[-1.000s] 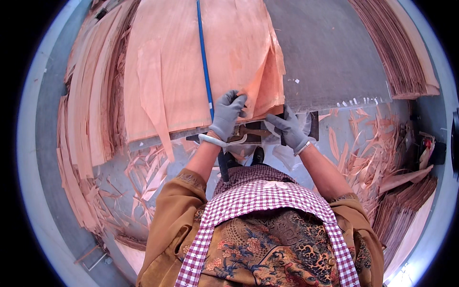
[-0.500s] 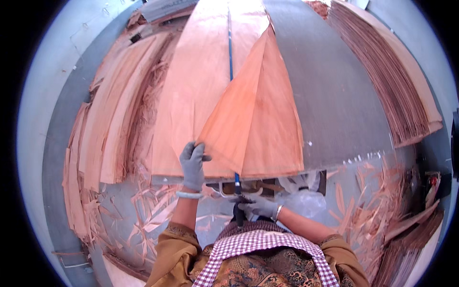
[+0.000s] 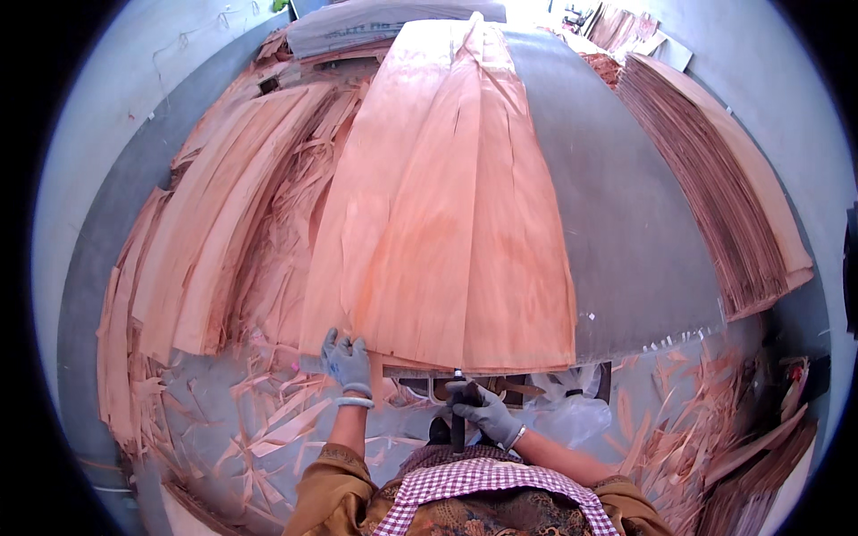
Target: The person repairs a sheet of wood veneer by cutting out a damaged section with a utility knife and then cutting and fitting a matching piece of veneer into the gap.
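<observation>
A thin reddish wood veneer sheet (image 3: 420, 268) lies lengthwise over the grey tabletop, with a long lifted crease and a bunched far end. My left hand (image 3: 347, 366), in a grey glove, grips the sheet's near left edge with bent fingers; its thumb's hold is partly hidden. Just off the table's near edge, my right hand (image 3: 490, 414), also gloved, is closed around the black handle (image 3: 458, 431) of a long tool. The tool's shaft runs in under the veneer, which covers nearly all of it.
On the left lie stacked veneer strips (image 3: 210, 223) and torn scraps (image 3: 286, 250). A tall curved veneer stack (image 3: 715, 188) stands at the right. Scraps litter the floor (image 3: 214, 429), and a clear plastic bag (image 3: 576, 414) sits below the table edge. Wrapped bundles (image 3: 375, 31) lie at the back.
The folded-back veneer flap has come down to the left, covering the tool's blue shaft. My left hand has moved nearer to me with the edge; my right hand still holds the handle.
</observation>
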Available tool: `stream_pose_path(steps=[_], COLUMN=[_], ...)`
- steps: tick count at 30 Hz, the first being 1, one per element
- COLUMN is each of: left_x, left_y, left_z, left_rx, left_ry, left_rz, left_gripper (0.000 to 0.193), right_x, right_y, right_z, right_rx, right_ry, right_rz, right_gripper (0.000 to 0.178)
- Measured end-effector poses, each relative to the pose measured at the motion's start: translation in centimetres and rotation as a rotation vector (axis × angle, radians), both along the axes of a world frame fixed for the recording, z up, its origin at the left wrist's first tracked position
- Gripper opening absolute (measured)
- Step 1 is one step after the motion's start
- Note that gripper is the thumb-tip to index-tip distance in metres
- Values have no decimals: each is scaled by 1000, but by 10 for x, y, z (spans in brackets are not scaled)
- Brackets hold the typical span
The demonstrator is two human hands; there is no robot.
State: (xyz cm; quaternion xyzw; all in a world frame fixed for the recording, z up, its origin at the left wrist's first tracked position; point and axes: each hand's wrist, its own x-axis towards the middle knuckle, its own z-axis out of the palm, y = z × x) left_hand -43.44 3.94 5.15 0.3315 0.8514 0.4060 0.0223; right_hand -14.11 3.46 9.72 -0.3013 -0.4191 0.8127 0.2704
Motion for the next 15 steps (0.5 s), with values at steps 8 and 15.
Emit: stream_pose_path(steps=[8,15], left_x=[0,-22], left_y=[-24,-51], left_z=[22,35], left_rx=[-83,27], left_ry=[31,128], left_rz=[-104,-37], left_gripper=[24,37], right_x=[-32,-47], right_y=[13,43], right_z=[73,90], right_rx=[-241,-332], right_ry=[-8,-43], right_rz=[-250,-217], right_gripper=[49,21])
